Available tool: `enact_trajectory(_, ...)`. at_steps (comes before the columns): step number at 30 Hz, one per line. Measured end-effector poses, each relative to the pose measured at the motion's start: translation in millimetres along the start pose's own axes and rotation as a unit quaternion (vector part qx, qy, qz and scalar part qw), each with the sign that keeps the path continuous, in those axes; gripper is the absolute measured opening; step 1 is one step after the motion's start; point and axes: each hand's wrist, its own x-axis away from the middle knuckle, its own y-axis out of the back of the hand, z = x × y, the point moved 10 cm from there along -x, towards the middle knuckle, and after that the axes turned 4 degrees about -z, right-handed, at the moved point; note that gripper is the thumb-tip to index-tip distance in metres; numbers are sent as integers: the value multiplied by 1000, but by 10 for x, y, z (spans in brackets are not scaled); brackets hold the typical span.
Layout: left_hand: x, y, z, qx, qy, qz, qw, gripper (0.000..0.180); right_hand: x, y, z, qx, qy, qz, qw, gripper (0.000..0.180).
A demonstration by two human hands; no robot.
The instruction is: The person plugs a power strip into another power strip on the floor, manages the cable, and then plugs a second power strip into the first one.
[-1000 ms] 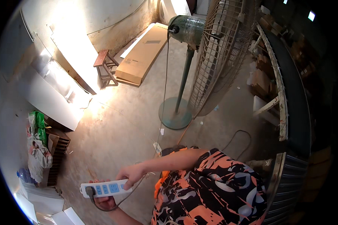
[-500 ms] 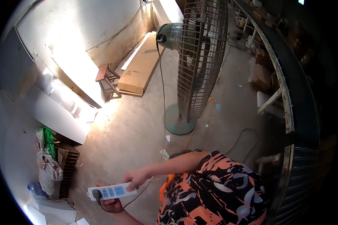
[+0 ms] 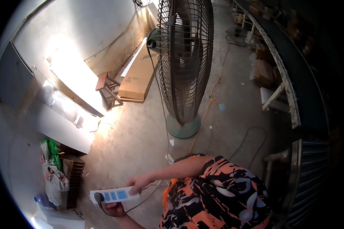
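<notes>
While both hands are holding the white power strip (image 3: 117, 195) above the floor (image 3: 130, 152), at the lower left of the view, its blue socket panels are facing upward. The left hand (image 3: 115, 209) is supporting the strip from below at the plug end, with the thumb side showing along the near edge; the strip is covering most of the fingers, so their spacing cannot be told. The right hand (image 3: 140, 182) is gripping the opposite end, pinching it with the thumb lying on the upper face; the fingertips underneath are not showing.

A dark plug (image 3: 99, 197) is sitting in the leftmost socket. Its cord (image 3: 143, 201) is looping below the strip and running up toward the right forearm. The patterned shirt (image 3: 217, 194) is filling the lower right.

Ahead of the hands, a large fan (image 3: 174, 72) is standing on a round green base (image 3: 183, 130). An orange cord (image 3: 214, 100) is running along the floor just beside this base. Further left, a wooden stool (image 3: 102, 81) is standing beside flattened cardboard (image 3: 135, 82). On the far right, a roller conveyor (image 3: 313, 179) is extending toward the lower edge.
</notes>
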Motion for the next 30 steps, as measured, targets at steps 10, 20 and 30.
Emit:
enact_trajectory(10, -152, -577, 69, 35, 14, 18, 999, 77, 331, 194, 468, -10, -15, -39, 999, 48)
enact_trajectory(20, 20, -481, 76, 17, 13, 13, 1000, 76, 236, 192, 186, -12, -73, -78, 994, 37)
enact_trajectory(30, -102, -316, 113, 67, 4, -12, 998, 88, 291, 362, 224, -74, -39, -51, 995, 58)
